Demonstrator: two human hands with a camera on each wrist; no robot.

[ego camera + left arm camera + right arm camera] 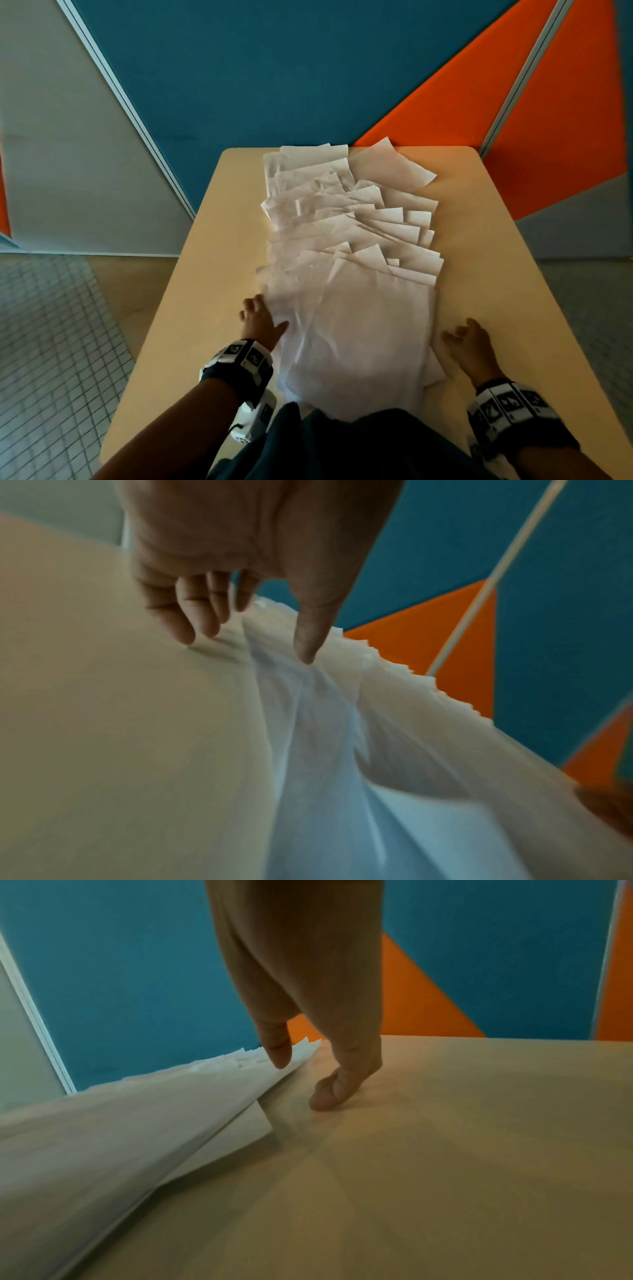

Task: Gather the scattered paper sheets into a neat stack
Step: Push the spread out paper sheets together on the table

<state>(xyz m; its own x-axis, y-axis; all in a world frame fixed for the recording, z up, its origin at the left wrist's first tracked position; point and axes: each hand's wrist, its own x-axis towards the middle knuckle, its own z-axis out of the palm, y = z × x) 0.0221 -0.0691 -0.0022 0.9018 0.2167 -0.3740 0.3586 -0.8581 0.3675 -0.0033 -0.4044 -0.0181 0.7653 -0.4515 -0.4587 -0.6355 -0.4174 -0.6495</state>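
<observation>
Several white paper sheets point(346, 240) lie fanned in a long overlapping row down the middle of the beige table point(205, 274), from its near edge to its far edge. My left hand point(269, 313) is at the row's left side near the front. In the left wrist view the left hand point(250, 649) has its thumb pressing on wrinkled sheets point(342, 750) and its fingertips point(190, 638) at the paper's edge. My right hand point(459, 330) rests at the row's right side. Its curled fingertips point(323, 1099) touch the table point(445, 1150) beside the sheets point(137, 1123), and it holds nothing.
Blue point(274, 68), orange point(548, 120) and grey point(68, 137) partition panels stand right behind the table's far edge. A tiled floor point(51, 342) lies to the left. Bare tabletop flanks the paper row on both sides. My dark clothing point(359, 445) covers the near edge.
</observation>
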